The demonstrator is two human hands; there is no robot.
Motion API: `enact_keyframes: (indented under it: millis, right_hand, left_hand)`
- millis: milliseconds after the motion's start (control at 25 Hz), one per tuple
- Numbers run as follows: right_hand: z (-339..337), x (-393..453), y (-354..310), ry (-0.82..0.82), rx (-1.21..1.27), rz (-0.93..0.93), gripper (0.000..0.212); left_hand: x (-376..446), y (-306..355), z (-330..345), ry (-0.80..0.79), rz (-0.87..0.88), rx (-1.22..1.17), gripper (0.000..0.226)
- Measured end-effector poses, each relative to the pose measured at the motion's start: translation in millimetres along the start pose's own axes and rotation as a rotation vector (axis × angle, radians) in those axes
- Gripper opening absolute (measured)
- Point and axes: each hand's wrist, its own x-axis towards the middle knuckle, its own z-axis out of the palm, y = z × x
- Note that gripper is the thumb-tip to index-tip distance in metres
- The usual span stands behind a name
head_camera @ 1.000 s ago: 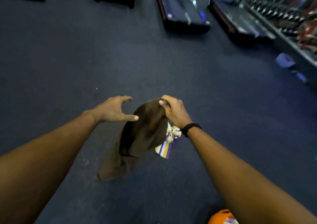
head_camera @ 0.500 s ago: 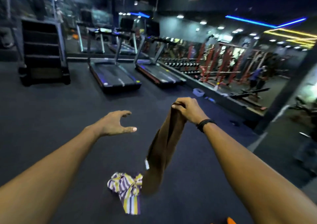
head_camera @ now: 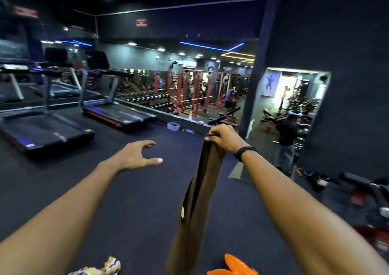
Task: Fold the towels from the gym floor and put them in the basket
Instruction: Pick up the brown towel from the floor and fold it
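Brown towel (head_camera: 197,207), long, bunched, dangling, seemingly doubled

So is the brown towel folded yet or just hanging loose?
Hanging loose, not folded. The right hand pinches the brown towel at its top, and it droops in one long bunched strip. The left hand is open, apart.

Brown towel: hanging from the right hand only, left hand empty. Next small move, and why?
Probably bring the left hand across to pinch the brown towel at its top edge beside the right hand, then spread it. The towel hangs bunched in a narrow strip from one grip, and the left fingers are open, holding nothing.
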Motion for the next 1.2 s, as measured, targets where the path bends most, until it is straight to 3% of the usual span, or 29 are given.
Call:
enact_keyframes:
  millis: [200, 560, 680, 880, 1040, 1200]
  right_hand:
    - [-54.1, -50.4, 63.7, 0.052, -0.011, 0.104, 0.023]
    - [-112.2, -149.6, 151.1, 0.044, 0.070, 0.236, 0.040]
    - [-126.0, -175.8, 180.7, 0.064, 0.121, 0.315, 0.036]
    - [-121.5, -228.4, 241.2, -0.166, 0.202, 0.528, 0.040]
    - [-125.0, -222.1, 261.3, 0.016, 0.002, 0.525, 0.029]
    - [-140.9, -180.4, 259.2, 0.119, -0.034, 0.413, 0.014]
  left_hand:
    - [46.6, 117.6, 72.1, -0.084, 0.177, -0.081, 0.075]
    - [92.1, 286.7, 203.5, -0.151, 0.479, -0.413, 0.015]
    - [105.8, 316.1, 233.7, -0.111, 0.493, -0.499, 0.017]
    - [142.0, 338.1, 249.3, -0.043, 0.343, -0.834, 0.023]
    - [169.4, 339.1, 262.4, -0.152, 0.407, -0.711, 0.021]
    - [178.9, 355.5, 270.4, -0.310, 0.556, -0.347, 0.047]
